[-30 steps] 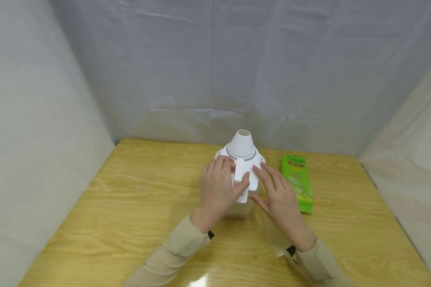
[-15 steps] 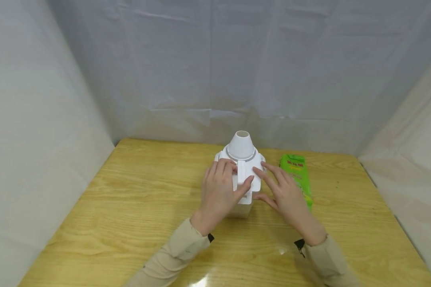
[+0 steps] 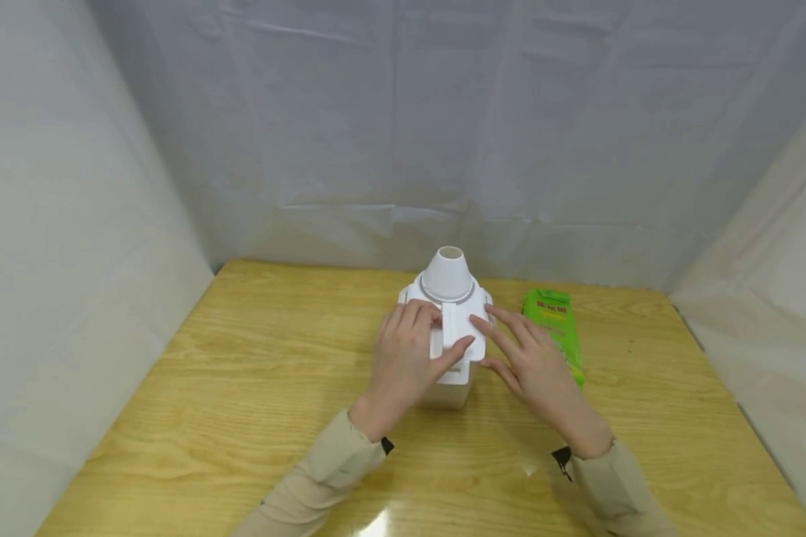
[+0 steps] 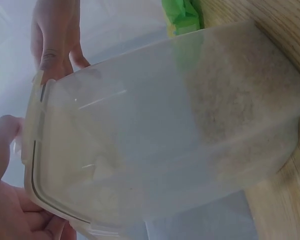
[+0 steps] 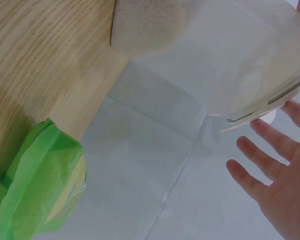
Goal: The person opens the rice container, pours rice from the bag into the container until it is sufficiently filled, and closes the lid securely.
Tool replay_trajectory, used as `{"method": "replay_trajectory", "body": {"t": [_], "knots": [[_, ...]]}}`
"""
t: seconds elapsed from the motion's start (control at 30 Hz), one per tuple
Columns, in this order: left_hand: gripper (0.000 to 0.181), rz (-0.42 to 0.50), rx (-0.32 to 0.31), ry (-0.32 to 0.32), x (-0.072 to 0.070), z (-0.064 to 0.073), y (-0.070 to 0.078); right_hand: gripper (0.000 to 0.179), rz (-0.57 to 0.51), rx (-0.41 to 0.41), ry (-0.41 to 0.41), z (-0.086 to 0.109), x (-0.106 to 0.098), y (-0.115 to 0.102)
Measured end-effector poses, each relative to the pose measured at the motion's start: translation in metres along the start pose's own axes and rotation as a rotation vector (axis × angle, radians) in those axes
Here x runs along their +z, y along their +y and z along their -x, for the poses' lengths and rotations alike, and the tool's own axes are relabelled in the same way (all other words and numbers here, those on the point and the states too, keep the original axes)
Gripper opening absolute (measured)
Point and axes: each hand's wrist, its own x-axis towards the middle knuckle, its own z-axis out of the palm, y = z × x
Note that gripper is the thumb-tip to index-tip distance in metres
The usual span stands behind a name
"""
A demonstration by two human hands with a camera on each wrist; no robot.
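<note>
A tall translucent storage container (image 4: 140,105), partly filled with rice-like grains (image 4: 230,95), stands on the table. Its white lid (image 3: 473,328) carries a cone-shaped spout cap (image 3: 448,274) and a raised strip (image 3: 449,324). My left hand (image 3: 406,354) grips the lid, with curled fingers at its left side and the thumb lying across the front, past the strip. On the other side, my right hand (image 3: 537,369) has its fingers spread and fairly straight, tips at the lid's right edge. Its thumb reaches toward the front corner.
A green packet (image 3: 556,328) with red print lies right of the container, partly behind my right hand. The wooden table (image 3: 255,373) ends at pale sheeting (image 3: 376,134) at the back and both sides.
My right hand has shifted a little right, its thumb drawing back from the lid's front. The container and my left hand have moved very slightly left.
</note>
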Motion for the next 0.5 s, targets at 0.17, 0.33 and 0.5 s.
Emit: {"method": "replay_trajectory", "body": {"t": [0.17, 0.33, 0.5], "knots": [[0.043, 0.015, 0.002, -0.033, -0.0015, -0.0002, -0.0022, 0.060, -0.015, 0.001, 0.007, -0.0006, 0.0001, 0.0008], [0.043, 0.037, 0.006, -0.047, -0.0027, 0.0016, -0.0040, 0.060, -0.017, 0.000, 0.013, -0.0007, -0.0002, 0.0009], [0.039, 0.077, 0.030, -0.057, -0.0047, 0.0025, -0.0071, 0.060, -0.030, 0.004, 0.016, -0.0001, -0.0006, 0.0011]]}}
